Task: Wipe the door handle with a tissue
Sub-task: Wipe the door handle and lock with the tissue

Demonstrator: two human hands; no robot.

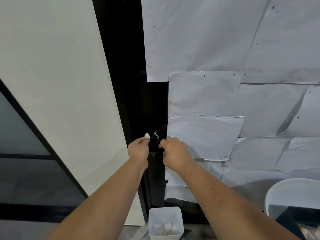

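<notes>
A black door handle sits on the dark door frame strip, glinting between my two hands. My left hand pinches a small white wad of tissue against the handle's left side. My right hand is curled on the handle's right side and the plate below it, fingers closed on it. The lower part of the handle is hidden behind my hands.
White paper sheets cover the door to the right. A white wall panel stands on the left. Below on the floor is a small white bin with crumpled tissues. A larger white bin stands at the lower right.
</notes>
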